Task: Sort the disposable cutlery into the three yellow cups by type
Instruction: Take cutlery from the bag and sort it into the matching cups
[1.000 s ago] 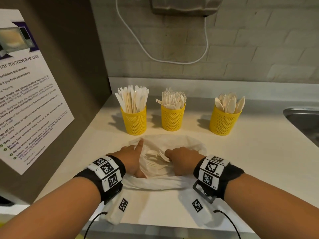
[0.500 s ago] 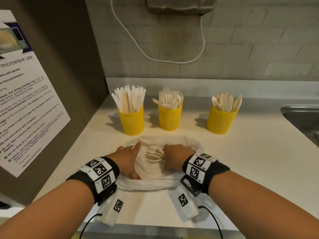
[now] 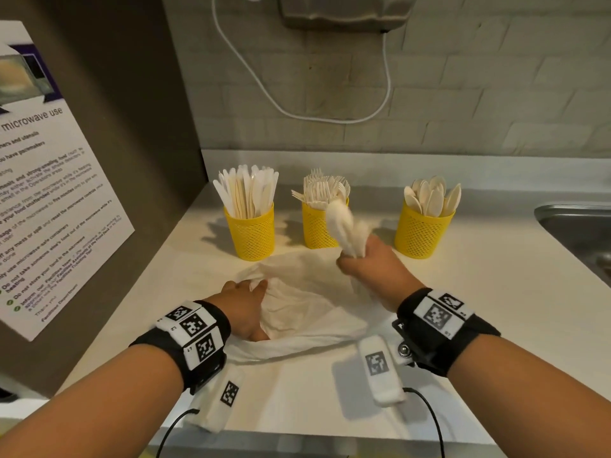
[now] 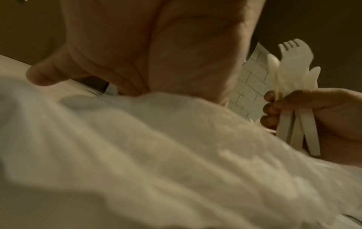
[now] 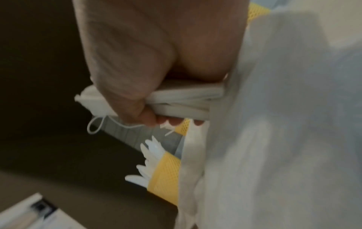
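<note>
Three yellow mesh cups stand in a row at the back of the counter: knives in the left cup (image 3: 253, 234), forks in the middle cup (image 3: 314, 228), spoons in the right cup (image 3: 421, 231). My right hand (image 3: 351, 259) is raised in front of the middle cup and grips a bundle of white cutlery (image 3: 342, 223); a fork (image 4: 293, 52) shows in the bundle, whose handles (image 5: 186, 100) lie across my palm. A crumpled white plastic bag (image 3: 297, 309) lies on the counter. My left hand (image 3: 251, 287) pinches its left edge. What is inside the bag is hidden.
A dark panel with a microwave notice (image 3: 49, 209) closes off the left side. A steel sink (image 3: 582, 229) lies at the right. A hand dryer (image 3: 344, 11) with a white cable hangs on the tiled wall. The counter's front edge (image 3: 297, 439) is just below my wrists.
My right hand was inside the bag; it has come up and forward out of it with a bundle of cutlery. My left hand stays on the bag's edge.
</note>
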The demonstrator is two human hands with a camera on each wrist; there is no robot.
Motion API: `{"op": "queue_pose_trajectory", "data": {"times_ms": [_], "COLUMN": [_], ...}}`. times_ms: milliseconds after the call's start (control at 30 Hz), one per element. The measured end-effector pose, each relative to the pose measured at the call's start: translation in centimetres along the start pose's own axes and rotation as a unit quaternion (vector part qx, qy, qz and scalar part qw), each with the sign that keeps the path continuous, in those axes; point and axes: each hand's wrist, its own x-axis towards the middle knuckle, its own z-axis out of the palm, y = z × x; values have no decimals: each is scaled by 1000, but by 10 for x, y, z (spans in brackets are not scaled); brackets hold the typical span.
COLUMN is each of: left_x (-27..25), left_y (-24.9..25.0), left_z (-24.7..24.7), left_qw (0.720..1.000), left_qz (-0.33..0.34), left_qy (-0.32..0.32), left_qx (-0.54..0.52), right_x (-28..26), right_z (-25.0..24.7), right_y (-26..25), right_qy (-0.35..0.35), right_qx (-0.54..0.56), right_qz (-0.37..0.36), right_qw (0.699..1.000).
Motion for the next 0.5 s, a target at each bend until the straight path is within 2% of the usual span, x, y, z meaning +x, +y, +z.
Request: {"op": "queue_pose_trajectory", "data": {"times_ms": [67,133,200,367,433,500], "left_x": [-1,0,0,-5,-8,-13], "left_y": [0,-1,-2,-3,-4,-7], "left_z": [1,3,6,10,9,2], "left_qw": [1000,1000,1000,999,999,997], "left_qz": [-4,-8,-15,-6,2,16], "left_qy": [-2,-1,4,30,27,26], "left_qx": [-1,-1,-6,-24,-36,-70], "right_x": [-1,-2,-8,-19,-17,-12], "right_z": [-5,-4,3,15,13,8], "right_y": [-3,-1,6,28,23,12], "right_qy": [61,77,48,-68,-59,-37], "right_qx": [125,193,179,23,36,119], "right_qz": [-19,-23,-1,75,82,76], "right_qw": [990,978,983,995,994,989]}}
